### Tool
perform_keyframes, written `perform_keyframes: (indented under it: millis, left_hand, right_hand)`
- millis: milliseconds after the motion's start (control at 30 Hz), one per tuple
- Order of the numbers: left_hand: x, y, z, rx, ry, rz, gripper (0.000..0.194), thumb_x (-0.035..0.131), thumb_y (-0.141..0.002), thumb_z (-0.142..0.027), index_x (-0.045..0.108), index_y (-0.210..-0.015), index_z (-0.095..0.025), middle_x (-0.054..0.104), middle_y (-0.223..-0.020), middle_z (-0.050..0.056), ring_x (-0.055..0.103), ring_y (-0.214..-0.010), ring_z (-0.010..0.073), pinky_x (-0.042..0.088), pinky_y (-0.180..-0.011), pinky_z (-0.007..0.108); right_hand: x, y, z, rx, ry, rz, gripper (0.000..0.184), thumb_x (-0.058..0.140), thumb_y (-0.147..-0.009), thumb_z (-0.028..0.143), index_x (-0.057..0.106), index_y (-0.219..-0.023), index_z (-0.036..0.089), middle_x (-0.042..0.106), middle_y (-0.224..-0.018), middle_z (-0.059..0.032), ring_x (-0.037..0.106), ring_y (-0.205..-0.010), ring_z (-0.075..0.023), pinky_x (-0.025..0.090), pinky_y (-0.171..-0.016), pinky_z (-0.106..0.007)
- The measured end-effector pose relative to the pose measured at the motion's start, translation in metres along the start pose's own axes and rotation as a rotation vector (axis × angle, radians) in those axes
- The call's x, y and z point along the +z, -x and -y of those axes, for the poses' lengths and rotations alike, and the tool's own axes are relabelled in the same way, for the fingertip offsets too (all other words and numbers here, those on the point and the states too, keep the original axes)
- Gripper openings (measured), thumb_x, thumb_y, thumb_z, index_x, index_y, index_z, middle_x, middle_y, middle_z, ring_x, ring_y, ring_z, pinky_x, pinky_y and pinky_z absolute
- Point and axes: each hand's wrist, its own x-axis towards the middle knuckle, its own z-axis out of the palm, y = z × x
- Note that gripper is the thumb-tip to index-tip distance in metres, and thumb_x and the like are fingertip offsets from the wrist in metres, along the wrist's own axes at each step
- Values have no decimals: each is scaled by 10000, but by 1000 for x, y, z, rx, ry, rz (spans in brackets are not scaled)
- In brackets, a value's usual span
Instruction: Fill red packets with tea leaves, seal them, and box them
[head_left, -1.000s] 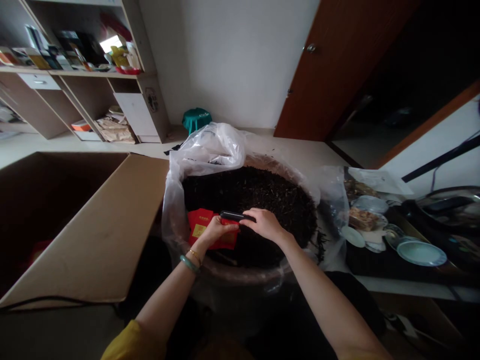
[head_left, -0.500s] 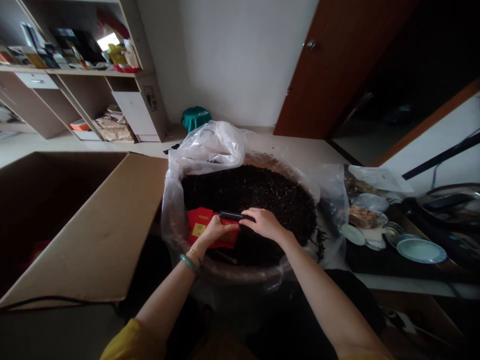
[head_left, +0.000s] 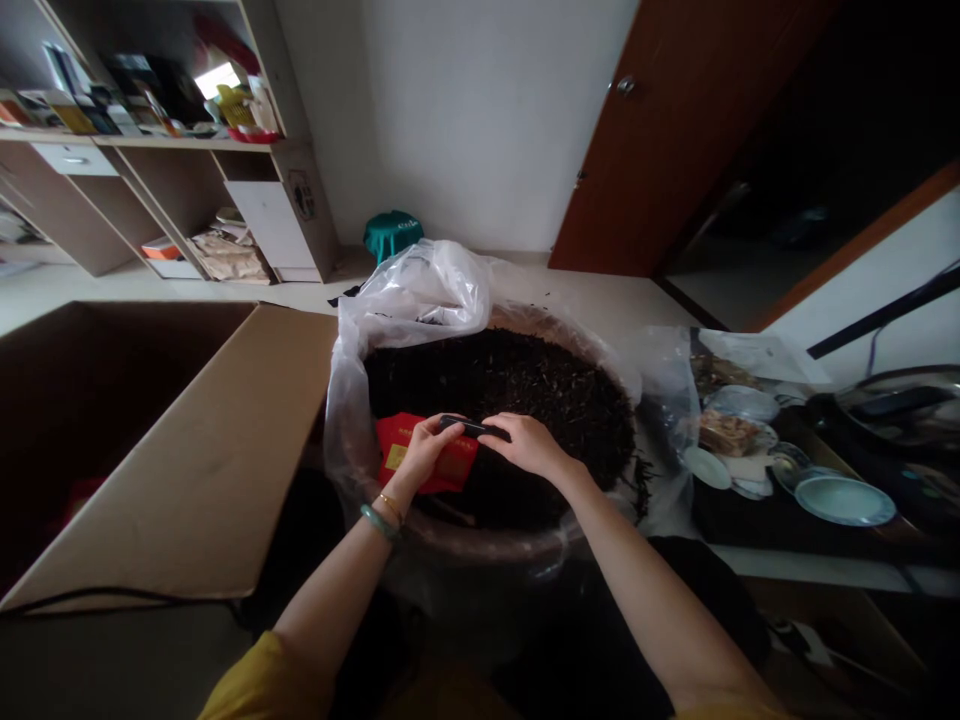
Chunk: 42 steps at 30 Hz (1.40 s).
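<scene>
Both hands are over the middle of a wide round container lined with a clear plastic bag [head_left: 352,360]. Dark, dry leaf-like flakes [head_left: 517,370] fill it. My left hand [head_left: 422,452] is closed on the near-left end of a thin black flat object [head_left: 471,427], its thumb on top. My right hand [head_left: 531,446] pinches the other end; its fingertips cover part of it. The black object's exact kind cannot be made out. Below my left hand, red packets [head_left: 450,473] with yellow print lie on the flakes, partly hidden by that hand.
An open cardboard box [head_left: 262,420] stands at the left, with something red inside. On the right, a dark surface carries a pale bowl [head_left: 844,498], a container of brown pieces [head_left: 727,434] and other dishes. A green-covered bin [head_left: 391,235] stands by the wall.
My left hand has shifted slightly up, and its thumb has moved from the red packets onto the black object. The black object has tilted a little. My right hand has barely moved.
</scene>
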Motion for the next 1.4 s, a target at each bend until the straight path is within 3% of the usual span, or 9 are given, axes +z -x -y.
perform_keyframes:
  millis: [233, 500, 733, 900, 1033, 1100, 1167, 1233, 1400]
  left_hand:
    - [6, 4, -2, -56, -5, 34, 370, 781, -612, -426, 716, -825, -131, 717, -783, 42, 625, -723, 162, 482, -718, 261]
    - [3, 1, 3, -120, 53, 82, 690, 848, -537, -314, 608, -1161, -140, 720, -861, 34, 646, -735, 150, 498, -728, 262]
    - [-1, -2, 10, -149, -12, 43, 551, 853, -513, -296, 684, -1007, -120, 716, -765, 28, 619, -625, 120, 480, -610, 222]
    - [-4, -4, 16, -152, -104, -82, 321, 834, -517, -347, 734, -733, -132, 699, -647, 27, 590, -570, 124, 446, -549, 220]
    - [-4, -5, 16, -107, -111, -134, 291, 822, -529, -374, 742, -700, -152, 703, -644, 29, 593, -590, 139, 448, -562, 228]
    - [-3, -4, 16, -92, -105, -150, 299, 811, -544, -394, 747, -713, -156, 707, -654, 27, 596, -603, 144, 451, -571, 232]
    - [-2, -3, 15, -109, -90, -152, 317, 796, -564, -421, 747, -725, -153, 699, -636, 20, 591, -591, 144, 445, -557, 233]
    - [0, -2, 13, -138, -74, -123, 332, 780, -587, -448, 742, -725, -148, 681, -598, 11, 584, -570, 142, 438, -535, 230]
    - [2, 1, 8, -177, -12, -18, 389, 752, -613, -516, 726, -709, -139, 664, -565, 8, 579, -538, 134, 439, -526, 227]
  right_hand:
    - [10, -3, 5, -10, -24, -3, 262, 552, -889, 324, 652, -1107, 219, 690, -1035, -59, 650, -947, -193, 482, -826, -276]
    - [13, -2, 1, 0, 28, -39, 285, 486, -919, 344, 645, -1120, 220, 688, -1016, -71, 656, -906, -193, 492, -807, -287]
    - [10, -6, -16, 7, -75, -117, 378, 482, -916, 384, 578, -1224, 189, 653, -1175, -106, 623, -1065, -227, 480, -915, -344]
    - [2, -4, -49, 221, 161, -89, 401, 509, -896, 439, 575, -1214, 203, 665, -1151, -108, 641, -1019, -247, 494, -854, -345]
    - [5, 0, -70, 323, 388, 36, 298, 553, -878, 413, 636, -1063, 194, 706, -1003, -118, 655, -923, -239, 493, -774, -318]
    - [7, 0, -70, 346, 453, 25, 250, 591, -858, 376, 659, -992, 177, 705, -971, -139, 638, -946, -254, 484, -792, -334]
    - [9, -2, -61, 323, 393, -47, 227, 571, -872, 339, 669, -983, 168, 696, -997, -146, 625, -976, -254, 474, -831, -350]
    - [13, -5, -46, 234, 178, -113, 235, 514, -904, 315, 669, -1013, 175, 696, -1014, -119, 635, -956, -216, 472, -852, -328]
    - [26, -12, -12, 97, -296, -120, 215, 602, -826, 341, 694, -959, 199, 723, -903, -43, 664, -798, -170, 511, -752, -283]
